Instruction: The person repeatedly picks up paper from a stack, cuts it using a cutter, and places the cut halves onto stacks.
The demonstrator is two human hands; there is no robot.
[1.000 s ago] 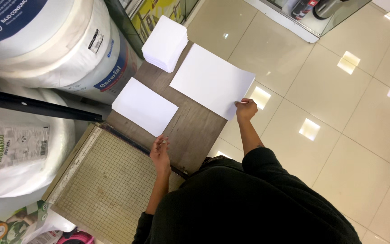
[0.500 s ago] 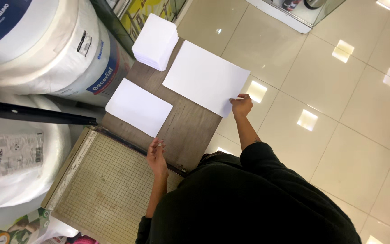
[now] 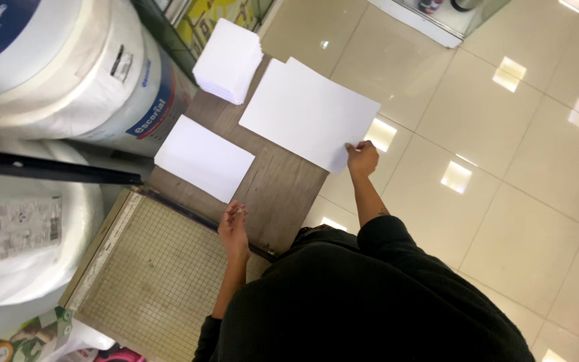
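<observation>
The person stands at a small wooden table [image 3: 273, 191] and both arms reach forward from the black sleeves. The right hand [image 3: 362, 157] is stretched out further, with the forearm almost straight, and its fingers are closed in a pinch on the near corner of a large white sheet [image 3: 306, 110]. This sheet lies flat on the far right part of the table and its right edge goes out over the shiny tiled floor [image 3: 504, 134]. The left hand [image 3: 234, 228] is nearer to the body, with the elbow bent; it rests at the edge of the paper cutter board [image 3: 149, 278], just beside the near corner of a smaller white sheet [image 3: 204, 157]. Its fingers look loosely curled and it holds nothing that I can see. A stack of small white sheets [image 3: 228, 60] lies at the far end of the table, near the big rolls [image 3: 55, 74] on the left.
</observation>
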